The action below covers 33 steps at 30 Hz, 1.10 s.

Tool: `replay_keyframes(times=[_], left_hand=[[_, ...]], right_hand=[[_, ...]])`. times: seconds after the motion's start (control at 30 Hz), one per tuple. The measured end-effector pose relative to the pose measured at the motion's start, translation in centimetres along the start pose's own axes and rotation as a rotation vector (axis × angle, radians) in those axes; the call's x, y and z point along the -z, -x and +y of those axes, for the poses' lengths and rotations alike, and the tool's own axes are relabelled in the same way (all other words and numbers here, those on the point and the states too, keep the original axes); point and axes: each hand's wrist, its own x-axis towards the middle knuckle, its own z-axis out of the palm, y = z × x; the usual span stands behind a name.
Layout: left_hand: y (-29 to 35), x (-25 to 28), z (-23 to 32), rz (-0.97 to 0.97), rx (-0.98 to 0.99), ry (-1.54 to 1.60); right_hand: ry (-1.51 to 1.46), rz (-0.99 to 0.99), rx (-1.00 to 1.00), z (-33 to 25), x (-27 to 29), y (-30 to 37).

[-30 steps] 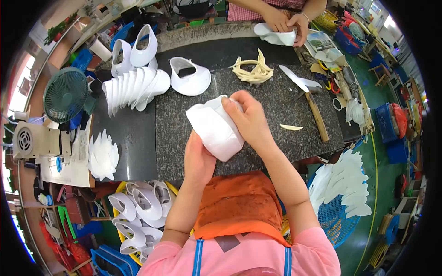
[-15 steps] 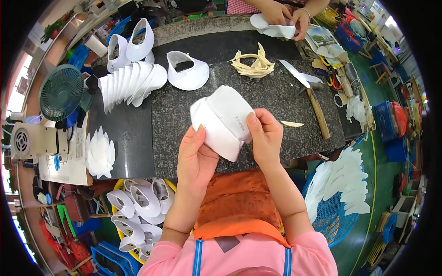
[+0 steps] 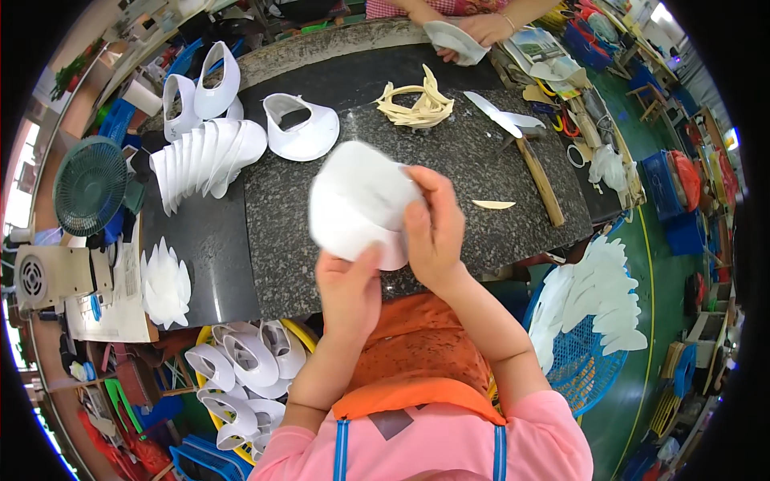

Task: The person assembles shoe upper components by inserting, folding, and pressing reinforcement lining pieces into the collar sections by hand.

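Note:
Between both hands, above the speckled stone slab (image 3: 281, 208), I hold a white shoe upper (image 3: 357, 196), slightly blurred. My left hand (image 3: 350, 293) pinches its lower edge with thumb and fingers. My right hand (image 3: 437, 228) grips its right side. Beyond them, a single white upper (image 3: 313, 138) stands on the slab, next to a nested row of white uppers (image 3: 212, 156). A loose ring of cream strips (image 3: 417, 104) lies farther back. To the right are a cream sliver (image 3: 492, 204), a pale-bladed knife (image 3: 491, 112) and a wooden-handled hammer (image 3: 544, 183).
Across the table, a co-worker's hands (image 3: 481, 30) hold another white piece (image 3: 455, 42). White pointed pieces (image 3: 165, 284) lie at left, near a green fan (image 3: 90, 186). Below the table edge sit a yellow basket of uppers (image 3: 301, 333) and a blue basket (image 3: 584, 377) with white sheets.
The held upper has turned, its printed face now tilted and blurred. My hands have shifted around its edge. The whole view has moved slightly; the co-worker's piece is tilted differently.

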Motion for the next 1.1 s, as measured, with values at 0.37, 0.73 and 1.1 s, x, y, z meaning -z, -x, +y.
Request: replay_keyframes(times=[0.37,0.73,1.1], left_hand=[[0.0,2.3,3.2,-0.148,0.034,0.149],[0.8,4.3,4.0,0.178,-0.415,-0.902],[0.6,3.8,-2.9,-0.462,-0.82,-1.792]], right_hand=[[0.084,-0.493,0.273,-0.6,3.4,-1.0],[0.758,-0.398,0.118,4.9,12.0,-6.7],[0.175,-0.112,-0.476,3.2,12.6,2.2]])
